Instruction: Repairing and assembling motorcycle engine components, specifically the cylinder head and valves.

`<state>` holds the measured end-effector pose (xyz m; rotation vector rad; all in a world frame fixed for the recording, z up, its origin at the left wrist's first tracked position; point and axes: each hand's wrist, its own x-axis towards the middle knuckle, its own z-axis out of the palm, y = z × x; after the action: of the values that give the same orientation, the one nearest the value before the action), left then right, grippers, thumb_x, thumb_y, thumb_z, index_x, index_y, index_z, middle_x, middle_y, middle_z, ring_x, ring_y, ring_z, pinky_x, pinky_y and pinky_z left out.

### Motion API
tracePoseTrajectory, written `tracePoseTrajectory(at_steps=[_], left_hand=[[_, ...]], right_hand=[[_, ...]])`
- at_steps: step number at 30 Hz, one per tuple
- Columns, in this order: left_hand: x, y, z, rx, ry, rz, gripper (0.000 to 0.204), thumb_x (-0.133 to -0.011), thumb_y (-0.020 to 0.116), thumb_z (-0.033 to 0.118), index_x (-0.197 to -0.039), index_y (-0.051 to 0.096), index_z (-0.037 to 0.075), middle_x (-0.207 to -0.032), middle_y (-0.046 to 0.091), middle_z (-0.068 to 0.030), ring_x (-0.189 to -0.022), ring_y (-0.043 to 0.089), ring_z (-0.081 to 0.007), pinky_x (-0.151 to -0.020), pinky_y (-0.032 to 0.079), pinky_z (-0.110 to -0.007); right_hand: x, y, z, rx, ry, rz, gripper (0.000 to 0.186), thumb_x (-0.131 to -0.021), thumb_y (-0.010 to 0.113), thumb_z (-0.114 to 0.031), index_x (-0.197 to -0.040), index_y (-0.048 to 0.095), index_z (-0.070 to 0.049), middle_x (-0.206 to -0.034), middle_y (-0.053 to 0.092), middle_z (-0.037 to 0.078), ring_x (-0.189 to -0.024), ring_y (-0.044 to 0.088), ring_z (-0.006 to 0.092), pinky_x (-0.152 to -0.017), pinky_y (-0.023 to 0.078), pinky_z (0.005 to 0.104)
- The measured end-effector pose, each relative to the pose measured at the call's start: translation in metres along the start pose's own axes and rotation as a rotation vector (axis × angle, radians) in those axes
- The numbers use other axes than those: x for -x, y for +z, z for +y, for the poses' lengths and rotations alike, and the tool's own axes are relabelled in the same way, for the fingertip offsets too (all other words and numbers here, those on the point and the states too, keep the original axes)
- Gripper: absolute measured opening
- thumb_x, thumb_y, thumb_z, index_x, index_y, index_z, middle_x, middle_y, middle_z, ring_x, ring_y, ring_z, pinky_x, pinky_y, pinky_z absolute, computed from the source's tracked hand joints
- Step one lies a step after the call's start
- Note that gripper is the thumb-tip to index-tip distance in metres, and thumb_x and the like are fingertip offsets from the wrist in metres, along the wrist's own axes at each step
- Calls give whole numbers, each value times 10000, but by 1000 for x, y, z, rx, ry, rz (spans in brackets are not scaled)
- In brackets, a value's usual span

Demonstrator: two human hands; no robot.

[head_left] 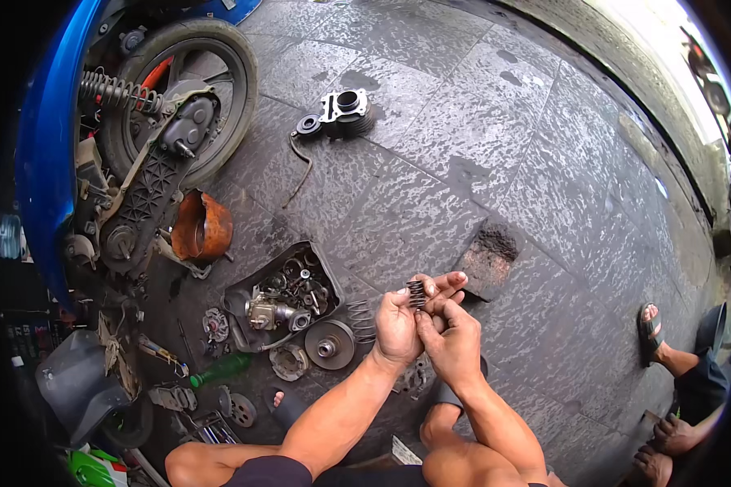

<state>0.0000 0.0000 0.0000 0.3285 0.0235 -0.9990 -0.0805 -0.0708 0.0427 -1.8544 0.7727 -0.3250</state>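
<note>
Above the floor in front of me, my left hand (396, 326) holds a small dark coil spring (416, 294) upright between thumb and fingers. Its other fingers reach out behind the spring. My right hand (453, 341) is closed just below, thumb and fingertips pinched close to the spring's lower end; what lies in that pinch is hidden. Left of my forearms, a black tray (333, 272) holds a carburetor (266, 312) and other metal parts. Between tray and hands stands a larger, lighter coil spring (361, 321), beside a round metal pulley (329, 344).
A scooter's rear wheel (244, 105) and engine casing fill the upper left. An engine cylinder (348, 109) lies on the tiles beyond. A dirty brick-like block (489, 272), an orange container (218, 227) and a green bottle (223, 369) are nearby. Another person's hands (670, 438) show lower right.
</note>
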Motion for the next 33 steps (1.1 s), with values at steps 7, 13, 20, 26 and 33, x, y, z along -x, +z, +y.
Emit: tracePoseTrajectory(at_steps=[7,13,20,26,33], left_hand=[[1,4,12,-300,51,109,296,-956,441,287,-1034,559,27,-1237,595,-232,-1197,558,-308,-1063,438,-434],[22,4,51,-890,-254,173,315,-1027,471,298,-1140,591,30,-840,563,-7,-704,495,-79,-632,449,-236],[30,14,50,-876,-348,170,337,-1059,419,332,-873,528,73,-738,468,37,-642,402,-60,-574,368,-247],[22,13,59,-1023,-394,150,329,-1040,429,318,-839,527,76,-694,437,45,-618,388,-60,-558,353,-248],[10,29,79,-730,-543,95,333,-998,456,356,-938,578,53,-683,407,62,-594,341,-38,-528,304,-225]], right_hand=[[-4,1,7,-363,210,-53,58,-897,688,-51,-908,648,-11,-657,483,-63,-602,406,28,-520,369,235],[-14,-33,11,-42,-128,-81,116,-871,688,-11,-975,637,2,-739,586,63,-609,570,158,-571,476,292],[-17,-25,5,48,-304,-127,151,-835,685,3,-980,643,-13,-863,657,142,-724,689,311,-622,539,377],[-23,-28,7,213,-422,-163,148,-825,704,-60,-959,641,-57,-822,640,117,-734,667,333,-616,536,404],[-45,-40,-8,-326,106,-416,107,-866,708,-51,-939,650,1,-726,570,-36,-678,487,19,-568,430,223]])
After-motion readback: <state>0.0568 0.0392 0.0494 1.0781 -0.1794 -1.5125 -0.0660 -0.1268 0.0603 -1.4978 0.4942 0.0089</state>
